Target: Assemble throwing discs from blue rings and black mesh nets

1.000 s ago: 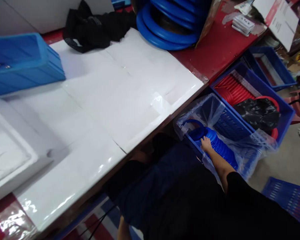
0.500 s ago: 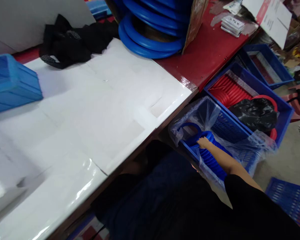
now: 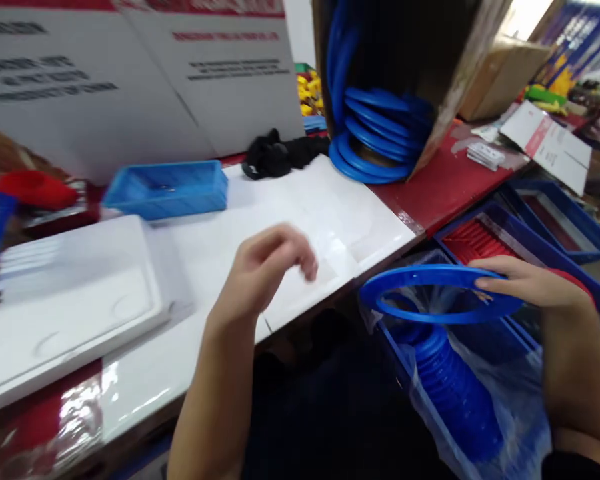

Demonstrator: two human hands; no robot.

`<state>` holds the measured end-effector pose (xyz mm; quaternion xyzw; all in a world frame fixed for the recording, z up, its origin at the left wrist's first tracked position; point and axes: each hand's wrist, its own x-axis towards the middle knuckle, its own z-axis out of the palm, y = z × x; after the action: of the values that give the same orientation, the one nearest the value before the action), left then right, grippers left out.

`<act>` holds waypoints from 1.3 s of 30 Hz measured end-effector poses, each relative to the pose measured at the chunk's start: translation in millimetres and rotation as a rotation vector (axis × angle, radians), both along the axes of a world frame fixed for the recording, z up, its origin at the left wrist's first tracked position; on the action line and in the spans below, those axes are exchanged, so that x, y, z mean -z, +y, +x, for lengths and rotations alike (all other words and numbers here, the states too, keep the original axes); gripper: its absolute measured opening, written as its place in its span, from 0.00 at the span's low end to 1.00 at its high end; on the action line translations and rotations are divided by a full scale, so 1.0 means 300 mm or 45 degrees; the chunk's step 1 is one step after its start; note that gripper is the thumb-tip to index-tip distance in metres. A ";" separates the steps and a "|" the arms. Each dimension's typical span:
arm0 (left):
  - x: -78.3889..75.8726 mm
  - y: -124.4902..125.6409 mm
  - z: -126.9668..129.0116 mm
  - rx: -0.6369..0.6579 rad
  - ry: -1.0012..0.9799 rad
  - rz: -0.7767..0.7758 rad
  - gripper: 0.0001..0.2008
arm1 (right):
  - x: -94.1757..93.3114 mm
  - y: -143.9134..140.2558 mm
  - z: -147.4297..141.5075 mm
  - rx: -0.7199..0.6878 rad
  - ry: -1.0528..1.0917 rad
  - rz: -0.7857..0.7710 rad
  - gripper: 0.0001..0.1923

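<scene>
- Gripping the blue ring [image 3: 440,293] by its far rim, the right hand [image 3: 530,287] holds it flat, just above the stack [image 3: 450,387] in the plastic-lined bin [image 3: 405,360] beside the tabletop [image 3: 290,220]; its fingers [image 3: 490,283] close over the edge.
- The left hand [image 3: 265,267] hovers over the tabletop, fingers loosely curled, holding nothing.
- A white tray [image 3: 70,313] lies to its left, a blue basket [image 3: 167,190] beyond.

Ring [image 3: 437,293]: held in the right hand [image 3: 530,287], above the stack of rings [image 3: 450,387] in the crate [image 3: 430,413], right of the table [image 3: 300,220]
Left hand [image 3: 270,267]: over the table's front edge
Tray [image 3: 70,313]: on the table, left
Bin [image 3: 167,189]: behind the tray
</scene>
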<state>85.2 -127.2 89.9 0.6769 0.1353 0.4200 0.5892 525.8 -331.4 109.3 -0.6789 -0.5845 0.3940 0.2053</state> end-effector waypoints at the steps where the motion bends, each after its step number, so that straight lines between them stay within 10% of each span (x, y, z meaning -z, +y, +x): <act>1: -0.032 0.072 0.022 -0.045 0.056 -0.008 0.18 | -0.043 0.031 -0.020 0.010 0.193 0.006 0.23; 6: -0.053 0.339 -0.047 0.243 0.581 -0.249 0.42 | 0.003 0.411 -0.210 0.297 0.852 0.186 0.23; 10: 0.059 0.434 -0.171 -0.059 0.998 -0.328 0.43 | 0.180 0.745 -0.421 0.216 0.657 0.098 0.23; 14: 0.171 0.441 -0.229 -0.656 1.502 0.190 0.28 | 0.254 0.970 -0.525 -0.299 0.080 -0.039 0.24; 17: 0.225 0.410 -0.245 -0.801 1.772 0.500 0.20 | 0.237 1.140 -0.561 -0.681 -0.253 -0.084 0.26; 23: 0.219 0.356 -0.283 -0.790 1.877 0.701 0.20 | 0.286 1.490 -0.780 -0.520 -0.427 0.626 0.24; 31: 0.159 0.341 -0.336 -0.735 1.999 0.620 0.18 | 0.469 1.610 -0.877 -0.530 -0.525 0.803 0.24; 39: 0.233 0.394 -0.326 -0.803 1.828 0.639 0.15 | 0.414 1.578 -0.845 -0.304 -0.481 0.977 0.21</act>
<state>-12.6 -9.0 19.9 0.8224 0.5651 0.0482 0.0448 272.4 141.9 -15.0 -0.5413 -0.7902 0.0384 0.2849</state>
